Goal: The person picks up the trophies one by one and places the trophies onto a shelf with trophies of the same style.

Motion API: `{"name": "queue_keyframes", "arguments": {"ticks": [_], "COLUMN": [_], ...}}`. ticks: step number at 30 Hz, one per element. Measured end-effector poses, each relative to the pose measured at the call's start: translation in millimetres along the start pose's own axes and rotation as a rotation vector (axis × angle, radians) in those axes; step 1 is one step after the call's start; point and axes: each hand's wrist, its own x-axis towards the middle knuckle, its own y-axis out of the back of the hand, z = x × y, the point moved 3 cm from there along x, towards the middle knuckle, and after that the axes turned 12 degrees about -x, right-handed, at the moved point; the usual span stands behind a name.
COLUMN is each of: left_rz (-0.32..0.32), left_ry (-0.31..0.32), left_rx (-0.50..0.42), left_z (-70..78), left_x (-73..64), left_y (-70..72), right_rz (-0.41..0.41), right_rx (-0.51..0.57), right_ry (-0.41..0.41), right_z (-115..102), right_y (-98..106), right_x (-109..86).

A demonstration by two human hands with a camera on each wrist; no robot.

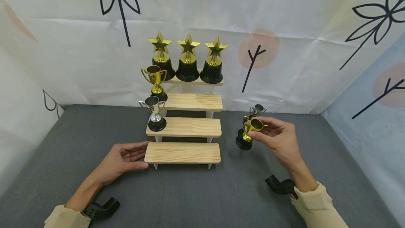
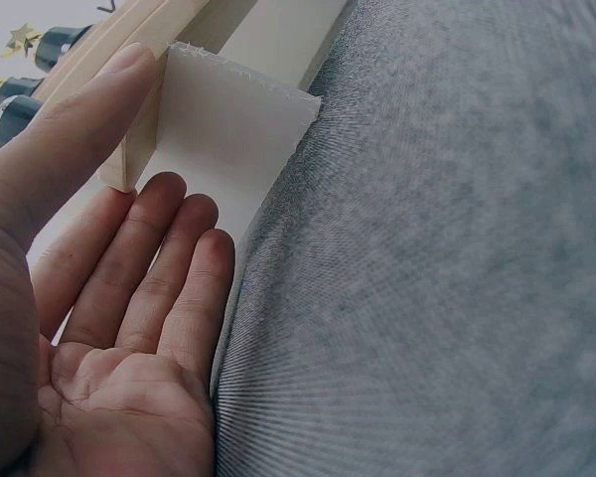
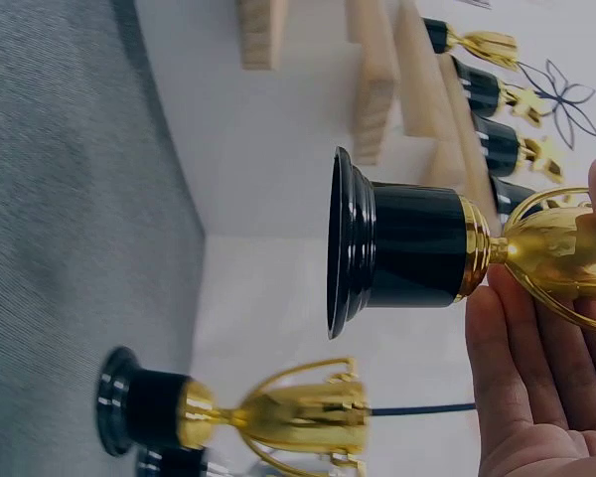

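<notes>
My right hand pinches a gold cup trophy with a black base, held tilted right of the stepped wooden shelf. In the right wrist view its base hangs above the cloth. Just behind it stand a second gold cup trophy and a silver cup trophy, both partly hidden. My left hand is at the left end of the lowest step, fingers loosely extended. In the left wrist view the thumb lies along the board, fingertips by the white support.
Three gold star trophies stand on the top step. Below them, at the left ends of the steps, stand a gold cup trophy and a silver cup trophy. Grey cloth covers the table; a printed white sheet hangs behind.
</notes>
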Motion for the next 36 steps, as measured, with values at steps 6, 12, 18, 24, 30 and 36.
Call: {"name": "queue_keyframes", "arguments": {"ticks": [6,12,18,24,30,36], "left_rz": [0.001,0.001,-0.004,0.000,-0.004,-0.010], "left_ry": [0.010,0.006,0.002,0.001,-0.002,-0.001], "left_rx": [-0.001,0.001,-0.006,-0.009,-0.003,-0.012], "left_z": [-0.8,-1.0,-2.0,-2.7,-1.0,-3.1], "left_x": [0.3,0.3,-0.7,-1.4,-0.7,0.2], "left_y": [-1.3,-1.0,1.0,2.5,1.0,2.8], "right_rz": [0.059,0.070,0.061,0.049,0.015,-0.021], "right_rx": [0.059,0.086,0.128,0.112,0.093,0.062], "right_ry": [0.023,0.066,0.110,0.115,0.126,0.133], "right_z": [-12.0,-24.5,-36.8,-47.1,-53.3,-57.2], "right_y": [10.1,10.7,5.1,-6.5,-22.1,-34.7], "right_x": [1.5,8.4,16.4,25.0,34.8,43.9]}}
